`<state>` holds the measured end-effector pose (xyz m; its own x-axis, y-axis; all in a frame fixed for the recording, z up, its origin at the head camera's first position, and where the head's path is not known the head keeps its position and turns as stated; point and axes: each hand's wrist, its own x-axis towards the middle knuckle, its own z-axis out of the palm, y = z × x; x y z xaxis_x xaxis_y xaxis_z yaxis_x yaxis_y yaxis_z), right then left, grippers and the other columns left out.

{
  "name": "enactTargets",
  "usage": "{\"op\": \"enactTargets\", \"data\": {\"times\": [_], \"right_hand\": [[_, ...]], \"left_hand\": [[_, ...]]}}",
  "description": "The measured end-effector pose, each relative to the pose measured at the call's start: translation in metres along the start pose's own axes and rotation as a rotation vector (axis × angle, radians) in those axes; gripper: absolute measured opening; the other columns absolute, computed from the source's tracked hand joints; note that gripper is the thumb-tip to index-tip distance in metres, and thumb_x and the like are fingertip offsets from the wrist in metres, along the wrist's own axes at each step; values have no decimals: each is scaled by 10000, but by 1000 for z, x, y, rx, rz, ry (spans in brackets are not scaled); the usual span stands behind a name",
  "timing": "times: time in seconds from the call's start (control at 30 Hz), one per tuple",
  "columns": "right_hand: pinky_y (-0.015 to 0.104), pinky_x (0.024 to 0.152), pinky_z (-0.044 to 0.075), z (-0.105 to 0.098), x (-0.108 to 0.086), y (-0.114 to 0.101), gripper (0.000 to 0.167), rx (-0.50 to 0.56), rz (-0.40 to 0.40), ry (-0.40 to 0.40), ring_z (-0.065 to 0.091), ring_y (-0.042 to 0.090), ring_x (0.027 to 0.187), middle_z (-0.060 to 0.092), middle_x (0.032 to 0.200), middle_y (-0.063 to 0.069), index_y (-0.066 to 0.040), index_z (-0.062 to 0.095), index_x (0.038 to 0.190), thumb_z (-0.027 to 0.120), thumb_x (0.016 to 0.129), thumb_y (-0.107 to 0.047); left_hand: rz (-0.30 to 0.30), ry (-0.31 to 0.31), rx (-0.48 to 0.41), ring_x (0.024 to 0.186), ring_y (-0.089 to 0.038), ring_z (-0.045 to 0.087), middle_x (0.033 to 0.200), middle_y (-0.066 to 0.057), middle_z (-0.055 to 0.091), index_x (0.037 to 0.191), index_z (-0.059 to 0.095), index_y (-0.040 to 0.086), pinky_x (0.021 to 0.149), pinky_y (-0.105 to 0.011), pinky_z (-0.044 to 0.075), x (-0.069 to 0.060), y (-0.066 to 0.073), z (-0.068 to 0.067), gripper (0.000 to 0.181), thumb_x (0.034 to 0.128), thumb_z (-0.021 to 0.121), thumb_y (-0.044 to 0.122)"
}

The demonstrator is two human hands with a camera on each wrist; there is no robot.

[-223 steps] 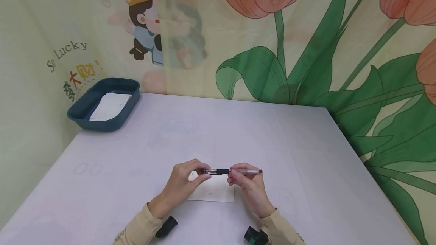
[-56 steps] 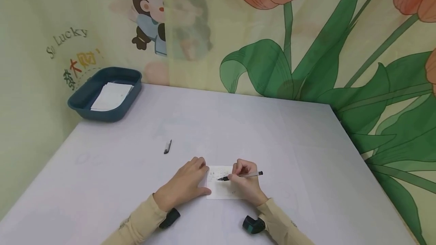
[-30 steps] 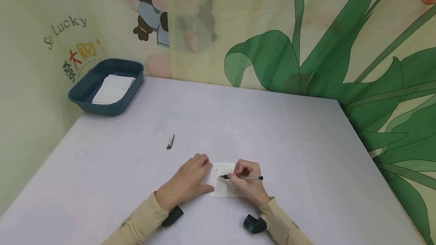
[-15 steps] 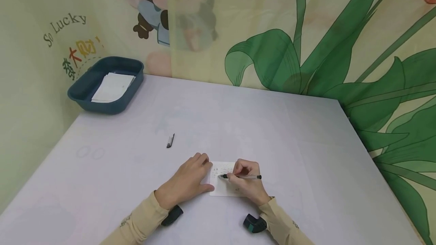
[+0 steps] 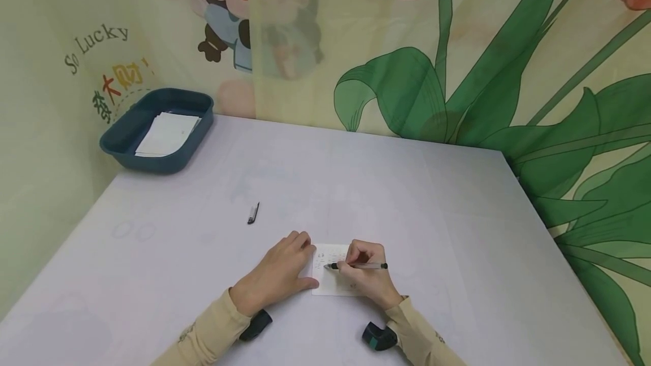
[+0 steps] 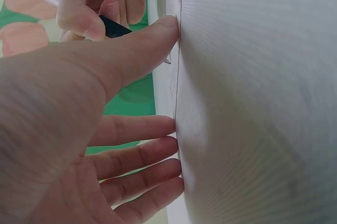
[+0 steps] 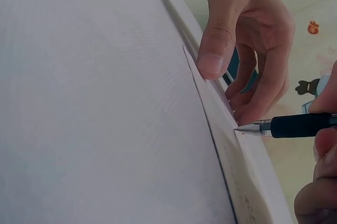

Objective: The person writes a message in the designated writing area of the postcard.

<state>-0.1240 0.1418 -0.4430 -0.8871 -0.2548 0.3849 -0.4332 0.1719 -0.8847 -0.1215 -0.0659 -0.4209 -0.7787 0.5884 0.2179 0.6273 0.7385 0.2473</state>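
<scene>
A small white card (image 5: 329,286) with rows of short handwriting lies on the table before me. My right hand (image 5: 370,273) pinches a gel pen (image 5: 363,266) with a clear barrel and black grip. In the right wrist view the pen's metal tip (image 7: 249,128) touches the card. My left hand (image 5: 277,273) rests at the card's left edge, thumb and fingers spread and fairly straight, the fingertips (image 6: 171,169) on its border. The right hand covers part of the card's right side. Beyond the left hand lies the pen's cap (image 5: 253,213), clear and black.
At the back left of the table (image 5: 458,213) stands a dark blue tray (image 5: 157,164) holding a stack of white cards (image 5: 168,134). A printed cloth with tulips (image 5: 422,92) hangs behind the table. Black wrist cameras (image 5: 378,336) sit under both sleeves.
Earlier both hands held the capped pen above the card. The cap now lies on the table and the left hand is at the card's edge. Lately the pen tip has barely moved.
</scene>
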Motion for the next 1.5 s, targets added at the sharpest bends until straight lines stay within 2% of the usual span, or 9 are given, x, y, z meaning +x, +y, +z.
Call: {"op": "enactTargets", "data": {"times": [0.27,0.73,0.83,1.1,1.27,1.5], "right_hand": [[171,467,256,2,3,-24,313,18,-18,5,356,-17,571,397,552,100,-27,434,587,573,671,240],[143,479,271,1,3,-31,301,-32,-3,12,363,-27,549,413,534,83,-24,431,576,572,647,232],[144,476,272,1,3,-28,296,-34,-13,12,366,-29,550,416,535,95,-22,436,579,570,640,235],[163,465,283,0,1,-1,331,3,-37,52,379,-13,552,426,545,78,-49,415,588,571,640,238],[165,465,289,0,1,2,317,22,-51,51,385,-7,556,425,547,61,-57,414,590,576,649,209],[150,490,281,1,0,-1,326,4,-8,47,373,-14,556,414,539,83,-42,409,582,574,645,232]], "left_hand": [[11,22,5,886,-158,460,995,-30,529,1018,670,18,769,-297,447,-1,0,0,517,692,847,378],[6,23,11,895,-159,466,1001,-31,530,1029,671,14,769,-298,448,-1,0,0,529,690,848,379],[4,19,14,906,-162,470,1011,-35,533,1043,671,10,776,-302,451,-1,0,0,540,693,846,382],[21,39,19,894,-159,463,1008,-30,530,1027,671,17,760,-290,446,-2,0,0,528,688,849,381],[26,45,19,889,-159,460,1006,-30,527,1029,672,14,760,-292,444,-2,0,0,529,690,847,380],[25,43,11,887,-155,456,1004,-27,524,1029,670,15,760,-289,442,-2,0,0,524,691,847,375]]}}
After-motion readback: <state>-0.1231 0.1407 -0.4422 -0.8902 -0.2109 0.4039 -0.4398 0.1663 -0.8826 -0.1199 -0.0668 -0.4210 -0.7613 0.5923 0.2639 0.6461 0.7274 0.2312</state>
